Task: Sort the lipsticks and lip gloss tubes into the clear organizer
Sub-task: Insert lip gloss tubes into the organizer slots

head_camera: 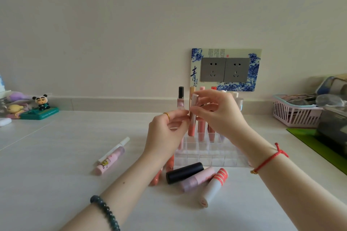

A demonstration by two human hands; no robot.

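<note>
A pink lip gloss tube (193, 118) with a rose-metal cap stands upright above the clear organizer (210, 157). My left hand (167, 133) pinches its middle and my right hand (219, 112) grips it near the cap. Several tubes stand in the organizer's back row, among them a black-capped one (180, 97); my hands hide part of that row. Loose on the table in front lie a black lipstick (185, 172), a lilac-pink tube (197, 179), a white tube with a striped red cap (214, 186), coral tubes (170, 163) under my left wrist, and a pink cartoon tube (109, 161) beside a white pen-like stick (114, 149).
Small cartoon figurines (40, 107) sit at the far left by the wall. A pink basket (296, 114) of items, a dark box (334, 129) and a green mat (319, 146) occupy the right side. A wall socket with a blue-patterned frame (225, 69) is behind the organizer.
</note>
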